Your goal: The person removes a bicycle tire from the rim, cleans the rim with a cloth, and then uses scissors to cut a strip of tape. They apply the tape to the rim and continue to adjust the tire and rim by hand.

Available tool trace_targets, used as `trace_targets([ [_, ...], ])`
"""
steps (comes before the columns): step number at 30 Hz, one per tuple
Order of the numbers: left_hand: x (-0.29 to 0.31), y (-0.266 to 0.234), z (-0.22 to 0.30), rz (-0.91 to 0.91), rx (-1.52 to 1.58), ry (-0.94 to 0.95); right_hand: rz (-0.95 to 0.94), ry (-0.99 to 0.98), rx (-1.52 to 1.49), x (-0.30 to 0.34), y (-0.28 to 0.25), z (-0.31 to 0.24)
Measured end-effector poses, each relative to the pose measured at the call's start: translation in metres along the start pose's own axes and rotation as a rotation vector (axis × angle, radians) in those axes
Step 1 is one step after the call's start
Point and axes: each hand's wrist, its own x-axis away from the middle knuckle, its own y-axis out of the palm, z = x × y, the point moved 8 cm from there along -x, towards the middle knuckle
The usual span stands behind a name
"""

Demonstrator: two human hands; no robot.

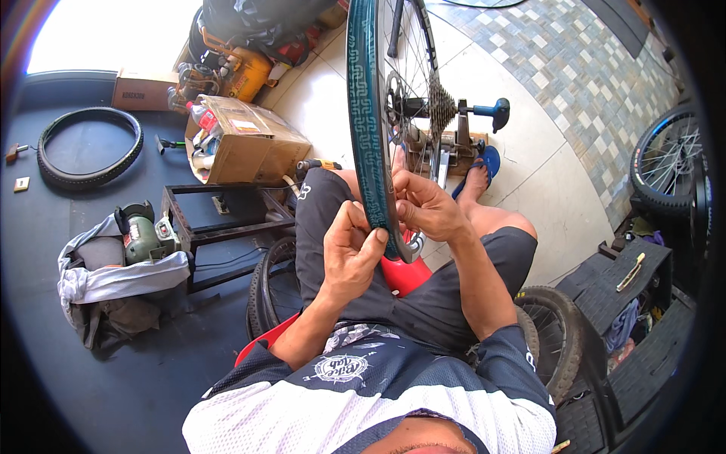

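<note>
- Place was a bike workshop, w/ bike bits all abt.
- A bike wheel (pixel 364 113) w/ gear cogs (pixel 441 106) was up at a metal stand (pixel 454 155).
- 1 more wheel (pixel 641 181) was at the far R; a knobby tire (pixel 571 340) sat low on the R.
- A bare black tire (pixel 54 172) lay on the L.
- Big tools, e.g. a green machine (pixel 142 233) & an orange machine (pixel 248 76), were close by.
- A cardboard box (pixel 265 151) had bottles (pixel 203 117) etc. in it.
- Floor tiles (pixel 318 76) were pale.

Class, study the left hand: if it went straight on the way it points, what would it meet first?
The left hand would likely meet the teal-patterned wheel rim first; its thumb appears to be against it, though one view leaves depth unclear.
</note>
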Motion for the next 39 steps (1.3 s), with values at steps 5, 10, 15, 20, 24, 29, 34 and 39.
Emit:
trace_targets([
  [5,0.000,0.004,0.001,0.006,0.029,-0.030,0.016,0.025,0.103,0.004,0.000,0.000],
  [10,0.000,0.000,-0.002,0.012,0.000,-0.015,0.069,-0.053,0.368,0.003,-0.001,-0.005],
  [15,-0.002,0.001,0.001,0.037,-0.078,0.034,0.138,-0.134,0.445,0.003,-0.001,-0.006],
  [20,-0.002,0.007,0.007,0.060,0.045,-0.009,0.089,-0.024,0.279,0.003,0.000,0.005],
  [24,-0.006,0.000,0.001,0.036,0.029,-0.005,0.016,-0.026,0.135,0.003,0.007,-0.006],
  [29,-0.003,-0.005,-0.005,0.022,0.005,0.006,0.008,-0.083,0.199,0.003,-0.003,0.011],
  [34,-0.003,0.004,0.001,0.015,0.050,0.002,0.035,-0.025,0.269,0.007,-0.007,0.016],
  [39,-0.002,0.003,0.000,-0.010,0.074,0.000,0.043,-0.004,0.323,0.009,-0.005,0.012],
])
